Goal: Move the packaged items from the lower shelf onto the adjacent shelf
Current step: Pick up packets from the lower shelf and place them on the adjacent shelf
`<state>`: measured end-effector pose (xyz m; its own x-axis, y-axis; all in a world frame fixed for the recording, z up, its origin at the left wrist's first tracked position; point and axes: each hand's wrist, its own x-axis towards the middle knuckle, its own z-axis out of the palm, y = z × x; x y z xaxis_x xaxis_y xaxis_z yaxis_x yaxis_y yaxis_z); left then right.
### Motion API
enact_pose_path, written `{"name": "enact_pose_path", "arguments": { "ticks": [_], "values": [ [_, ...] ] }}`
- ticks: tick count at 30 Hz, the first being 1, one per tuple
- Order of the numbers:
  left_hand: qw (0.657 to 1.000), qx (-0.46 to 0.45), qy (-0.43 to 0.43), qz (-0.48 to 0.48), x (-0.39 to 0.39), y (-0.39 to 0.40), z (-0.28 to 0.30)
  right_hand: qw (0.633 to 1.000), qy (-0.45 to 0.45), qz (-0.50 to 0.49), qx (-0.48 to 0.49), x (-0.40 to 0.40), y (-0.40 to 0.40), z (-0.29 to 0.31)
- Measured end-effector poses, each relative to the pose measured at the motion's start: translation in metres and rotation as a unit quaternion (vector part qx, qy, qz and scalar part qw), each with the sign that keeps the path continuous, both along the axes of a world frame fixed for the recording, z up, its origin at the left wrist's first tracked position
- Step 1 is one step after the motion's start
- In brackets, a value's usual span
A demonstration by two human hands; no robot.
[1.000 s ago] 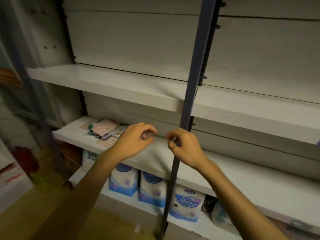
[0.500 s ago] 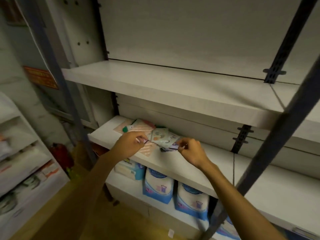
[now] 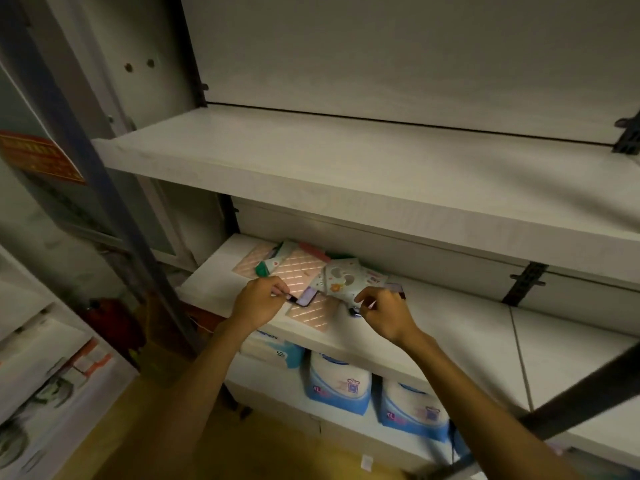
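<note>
Both hands have been brought closer to the heap of flat packets since half a second ago, and the shelves are now seen from nearer, with the dark diagonal post shifted low to the right.

Nearest, the bare forearms are stretched forward. The left hand is curled, its fingers pinched on the corner of a small dark-edged lilac packet, whose long axis is pointed from that hand up and to the right. The right hand is also curled, its fingers closed on the lower edge of a pale printed pouch with cartoon motifs; whether a second item is held beneath cannot be told.

Under them, a glossy pink packet with diagonal quilted lines is laid flat near the front edge of the lower shelf, a matt white board. Farther back, more pink quilted packets and a green piece are piled at the left end, overlapping one another.

Below this shelf, soft white-and-blue bagged packs are stood upright. Above, a second white shelf is seen, and a dark slotted bracket is fixed to the back panel.
</note>
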<state>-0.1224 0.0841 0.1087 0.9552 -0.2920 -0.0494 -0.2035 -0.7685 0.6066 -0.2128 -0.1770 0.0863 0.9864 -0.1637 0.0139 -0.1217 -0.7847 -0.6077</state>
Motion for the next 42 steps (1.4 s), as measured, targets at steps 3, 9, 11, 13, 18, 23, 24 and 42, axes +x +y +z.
{"name": "enact_pose_path", "arguments": {
  "ticks": [3, 9, 11, 13, 18, 23, 24, 42],
  "values": [
    [0.999, 0.033, 0.021, -0.002, 0.031, 0.001, -0.018, 1.0, 0.007, -0.019, -0.002, 0.014, 0.007, -0.012],
    [0.996, 0.083, 0.037, 0.012, 0.089, -0.007, -0.056, 0.995, 0.035, -0.09, 0.015, 0.045, 0.024, -0.034],
    [0.994, 0.107, 0.035, 0.009, 0.105, -0.011, -0.068, 0.993, 0.052, -0.103, 0.012, 0.054, 0.031, -0.041],
    [0.99, 0.139, 0.021, 0.005, 0.119, -0.014, -0.08, 0.991, 0.064, -0.114, 0.006, 0.063, 0.036, -0.048],
    [0.988, 0.152, 0.015, 0.022, 0.143, -0.011, -0.095, 0.984, 0.087, -0.155, 0.003, 0.07, 0.047, -0.062],
    [0.992, 0.11, 0.046, 0.048, 0.152, -0.01, -0.099, 0.976, 0.104, -0.191, 0.017, 0.071, 0.056, -0.075],
    [0.992, 0.106, 0.052, 0.051, 0.154, -0.01, -0.099, 0.974, 0.105, -0.198, 0.021, 0.072, 0.059, -0.077],
    [0.839, -0.358, 0.408, 0.047, 0.166, 0.056, -0.079, 0.91, 0.22, -0.342, -0.08, 0.131, 0.027, -0.081]
  ]
}}
